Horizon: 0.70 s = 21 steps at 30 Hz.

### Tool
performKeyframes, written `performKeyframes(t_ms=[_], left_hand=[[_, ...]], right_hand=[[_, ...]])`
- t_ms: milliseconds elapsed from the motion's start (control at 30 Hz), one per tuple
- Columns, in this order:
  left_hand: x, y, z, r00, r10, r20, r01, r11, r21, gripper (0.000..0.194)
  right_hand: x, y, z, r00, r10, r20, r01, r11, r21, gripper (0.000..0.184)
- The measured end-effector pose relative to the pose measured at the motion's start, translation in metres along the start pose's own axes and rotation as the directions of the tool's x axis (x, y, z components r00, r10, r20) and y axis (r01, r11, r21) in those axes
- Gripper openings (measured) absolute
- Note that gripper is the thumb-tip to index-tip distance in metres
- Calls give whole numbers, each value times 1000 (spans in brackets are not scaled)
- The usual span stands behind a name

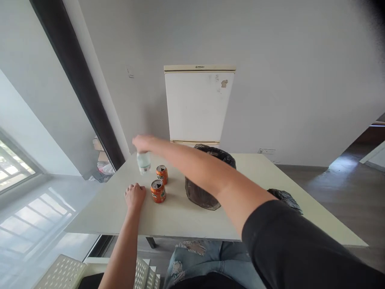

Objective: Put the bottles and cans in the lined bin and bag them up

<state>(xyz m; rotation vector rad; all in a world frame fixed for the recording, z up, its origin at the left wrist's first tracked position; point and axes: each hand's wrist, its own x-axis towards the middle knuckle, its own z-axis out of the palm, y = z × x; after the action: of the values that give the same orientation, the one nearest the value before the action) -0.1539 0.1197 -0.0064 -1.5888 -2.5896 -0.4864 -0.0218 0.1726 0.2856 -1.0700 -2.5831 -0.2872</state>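
Holding the bottle (143,163) near the far left corner of the tabletop (249,200), the right hand (143,143) is wrapping its closed grip around the top and should be steering clear of both cans (158,194).

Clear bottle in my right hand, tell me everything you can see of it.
The clear bottle looks like see-through plastic with a pale greenish tint; small marks low on its side are too blurred to read. It is close to upright, its top hidden in the right hand, which grips it from above. It is at the far left part of the table, left of the farther orange can, with a gap between them. Blur hides whether its base touches the tabletop.
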Motion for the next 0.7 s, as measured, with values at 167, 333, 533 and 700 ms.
performKeyframes(t_ms=[167, 333, 533, 700], left_hand=[[0, 1, 0, 1000, -8, 6, 8, 1000, -4, 40], [0, -1, 3, 1000, -7, 12, 7, 1000, 14, 42], [2, -2, 6, 1000, -3, 12, 3, 1000, 26, 43], [2, -3, 6, 1000, -1, 6, 0, 999, 34, 42]], right_hand=[[-11, 59, -75, 996, -89, 26, 91, 994, -57, 22], [-81, 119, -164, 997, -35, -74, 33, 999, -30, 27], [-171, 164, -226, 992, 124, 26, -119, 980, -158, 50], [-201, 175, -207, 982, 139, 130, -118, 980, -159, 43]])
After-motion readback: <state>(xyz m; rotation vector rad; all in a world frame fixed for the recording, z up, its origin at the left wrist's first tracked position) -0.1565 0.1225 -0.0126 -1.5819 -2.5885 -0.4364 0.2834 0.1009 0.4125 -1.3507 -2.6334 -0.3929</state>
